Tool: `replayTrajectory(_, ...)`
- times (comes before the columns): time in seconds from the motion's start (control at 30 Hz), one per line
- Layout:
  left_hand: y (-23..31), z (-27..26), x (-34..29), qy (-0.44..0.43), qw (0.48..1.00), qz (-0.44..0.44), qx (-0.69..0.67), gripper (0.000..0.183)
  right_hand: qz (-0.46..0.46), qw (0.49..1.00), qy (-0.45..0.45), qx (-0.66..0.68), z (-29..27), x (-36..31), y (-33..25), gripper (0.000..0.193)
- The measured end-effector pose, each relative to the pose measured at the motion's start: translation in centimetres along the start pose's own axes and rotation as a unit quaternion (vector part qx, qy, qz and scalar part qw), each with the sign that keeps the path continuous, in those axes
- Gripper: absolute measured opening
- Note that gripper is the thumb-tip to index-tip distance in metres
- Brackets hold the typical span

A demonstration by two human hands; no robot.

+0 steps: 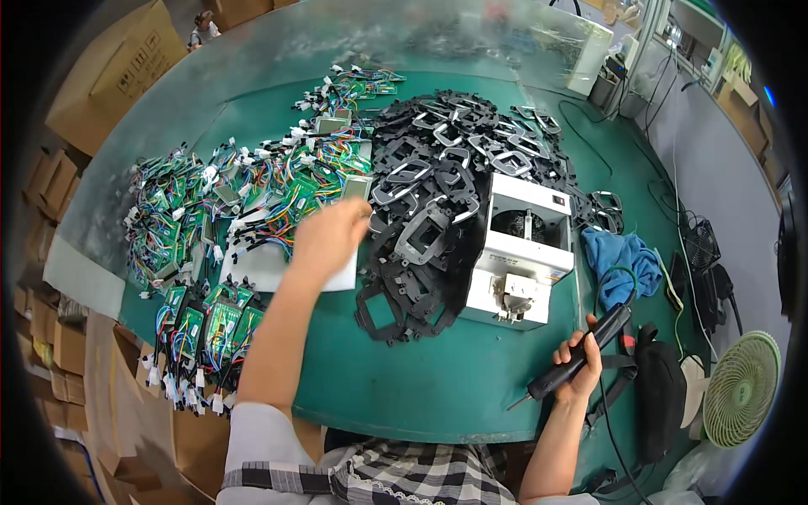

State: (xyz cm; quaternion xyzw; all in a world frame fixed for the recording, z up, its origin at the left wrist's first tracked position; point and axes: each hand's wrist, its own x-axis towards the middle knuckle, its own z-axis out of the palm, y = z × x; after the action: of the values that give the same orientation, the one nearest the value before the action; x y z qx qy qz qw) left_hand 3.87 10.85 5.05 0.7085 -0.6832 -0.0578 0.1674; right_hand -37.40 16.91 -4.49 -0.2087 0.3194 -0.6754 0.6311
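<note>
My right hand point(581, 364) is wrapped round a black electric screwdriver point(579, 357), its bit slanting down to the left above the green table point(396, 396). My left hand point(328, 240) reaches forward with curled fingers, between the wired green circuit boards point(299, 189) and the black plastic frames point(421, 236). Just past its fingertips lies a circuit board with a grey display point(356, 187). What those fingers hold, if anything, is hidden. A white sheet point(341, 278) lies under part of the boards.
A white screw feeder point(526, 252) stands right of the frames. Beyond it are a blue cloth point(621, 263), a black pouch point(659, 391) and a green fan point(741, 391). The screwdriver's cable point(614, 442) hangs by my right arm. Cardboard boxes point(118, 76) stand left, outside the clear plastic edge.
</note>
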Motion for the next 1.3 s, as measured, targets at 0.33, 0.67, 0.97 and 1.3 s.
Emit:
replayTrajectory(0.33, -5.6, 1.6, 7.0, -0.017, 0.993, 0.05, 0.106, 0.069, 0.011, 0.999, 0.005, -0.044, 0.6, 0.1, 0.6, 0.043)
replayTrajectory(0.67, 0.9, -6.4, 2.4, 0.366, 0.902, 0.181, -0.142, 0.026, 0.012, 0.999, 0.001, -0.033, 0.1, 0.2, 0.4, 0.049)
replayTrajectory(0.97, -9.8, -4.3, -4.0, 0.213, 0.965, 0.044, -0.149, 0.023, 0.016, 1.0, 0.011, -0.024, 0.3, 0.1, 0.5, 0.048)
replayTrajectory(1.3, -2.9, -9.2, -2.9, -0.092, 0.964, -0.077, 0.237, 0.037, 0.016, 0.999, 0.025, -0.041, 0.5, 0.1, 0.4, 0.043)
